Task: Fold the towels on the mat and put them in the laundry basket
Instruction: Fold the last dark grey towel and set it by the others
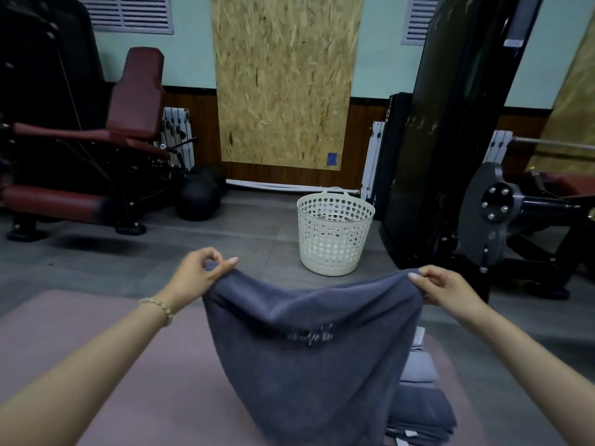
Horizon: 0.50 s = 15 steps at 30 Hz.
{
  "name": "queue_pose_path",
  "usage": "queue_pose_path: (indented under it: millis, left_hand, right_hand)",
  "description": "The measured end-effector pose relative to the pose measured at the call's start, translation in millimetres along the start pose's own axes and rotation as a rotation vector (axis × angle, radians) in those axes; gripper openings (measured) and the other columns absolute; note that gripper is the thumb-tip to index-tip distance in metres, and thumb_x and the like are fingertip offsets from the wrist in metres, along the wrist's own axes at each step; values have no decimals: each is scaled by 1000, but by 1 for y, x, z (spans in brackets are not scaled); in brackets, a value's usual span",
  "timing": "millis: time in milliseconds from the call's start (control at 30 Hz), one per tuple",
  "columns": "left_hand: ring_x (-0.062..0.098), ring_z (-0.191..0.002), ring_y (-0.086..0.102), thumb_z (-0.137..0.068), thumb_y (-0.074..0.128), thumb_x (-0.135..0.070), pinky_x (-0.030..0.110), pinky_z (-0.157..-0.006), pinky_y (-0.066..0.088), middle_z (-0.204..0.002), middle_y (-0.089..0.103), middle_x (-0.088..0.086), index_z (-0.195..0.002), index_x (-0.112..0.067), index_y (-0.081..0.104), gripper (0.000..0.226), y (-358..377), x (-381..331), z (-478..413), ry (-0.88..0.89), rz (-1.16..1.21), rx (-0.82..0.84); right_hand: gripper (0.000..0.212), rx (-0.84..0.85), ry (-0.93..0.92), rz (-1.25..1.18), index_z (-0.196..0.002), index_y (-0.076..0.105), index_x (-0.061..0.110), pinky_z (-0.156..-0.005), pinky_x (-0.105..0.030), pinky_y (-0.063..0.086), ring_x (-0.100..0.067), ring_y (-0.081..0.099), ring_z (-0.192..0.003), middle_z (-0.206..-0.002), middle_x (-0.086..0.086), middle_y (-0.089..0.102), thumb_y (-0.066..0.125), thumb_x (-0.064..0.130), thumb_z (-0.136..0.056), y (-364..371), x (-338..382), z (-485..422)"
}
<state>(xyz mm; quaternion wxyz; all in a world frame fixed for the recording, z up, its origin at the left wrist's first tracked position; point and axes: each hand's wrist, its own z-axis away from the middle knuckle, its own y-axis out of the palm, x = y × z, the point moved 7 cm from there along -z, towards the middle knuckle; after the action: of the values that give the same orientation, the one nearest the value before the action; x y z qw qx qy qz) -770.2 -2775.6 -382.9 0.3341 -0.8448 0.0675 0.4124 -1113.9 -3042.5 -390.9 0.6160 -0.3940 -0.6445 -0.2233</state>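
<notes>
A dark grey-blue towel (pixel 309 355) hangs spread in front of me over the pink mat (pixel 106 355). My left hand (pixel 201 273) pinches its upper left corner and my right hand (pixel 447 284) pinches its upper right corner, so the top edge sags between them. A stack of more grey towels (pixel 421 403) lies on the mat at the right, partly hidden behind the held towel. The white perforated laundry basket (pixel 335 235) stands upright on the grey floor beyond the mat, a little right of centre; nothing shows inside it.
A dark red and black gym bench machine (pixel 80 149) fills the left. Black medicine balls (pixel 198 196) lie by the wall. A tall black weight machine (pixel 450 140) stands just right of the basket. An OSB panel (pixel 283 82) leans on the back wall.
</notes>
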Motion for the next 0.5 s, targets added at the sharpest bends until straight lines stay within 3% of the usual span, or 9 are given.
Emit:
queue_pose_path:
  millis: [67,167,200,300,367,433,500]
  left_hand:
    - [3,-58,48,-81,72,-19,9,-56,37,-61,58,0,-65,-2,60,27,-11,12,2,-1,4,-9]
    - [-1,-58,53,-81,72,-18,10,-56,39,-60,63,-8,-67,-6,66,20,-14,15,3,13,-20,97]
    - [-2,-56,52,-81,72,-18,12,-55,39,-57,63,-9,-65,-7,67,20,-13,12,3,22,-34,141]
    - [4,-58,51,-85,68,-24,18,-54,39,-61,61,-4,-64,-5,66,28,-20,6,0,-28,20,153]
    - [6,-67,59,-82,68,-38,16,-59,46,-74,68,-2,-76,-4,70,34,-24,7,3,-188,215,225]
    - [10,-81,68,-67,75,-55,15,-67,53,-92,73,3,-91,-6,74,54,-19,11,10,-352,470,396]
    - [10,-88,69,-70,68,-50,17,-74,55,-100,72,7,-95,-7,73,50,-19,17,12,-434,648,414]
  right_hand:
    - [70,-53,-18,-15,-76,63,13,-59,-13,52,-2,59,-66,-67,5,64,80,70,-38,-14,-6,1]
    - [36,-32,-52,-22,-77,63,15,-71,-9,50,-9,57,-84,-79,-1,62,75,49,-72,-18,-6,-2]
    - [34,-19,-51,-23,-77,63,17,-73,-9,49,-10,57,-85,-81,0,63,74,49,-72,-16,-6,-3]
    - [74,21,13,-70,-84,62,17,-69,-15,54,-7,62,-77,-83,-3,66,79,73,-39,-13,-12,-7]
    - [80,76,57,-90,-87,61,16,-65,-18,52,-12,60,-75,-86,-7,64,80,73,-34,-7,-16,-8]
    - [76,97,97,-127,-83,62,18,-61,-18,50,-11,59,-70,-80,-5,64,83,71,-32,-4,-15,-8]
    - [71,108,117,-153,-77,63,21,-56,-18,49,-8,59,-63,-73,0,65,84,69,-30,0,-15,-9]
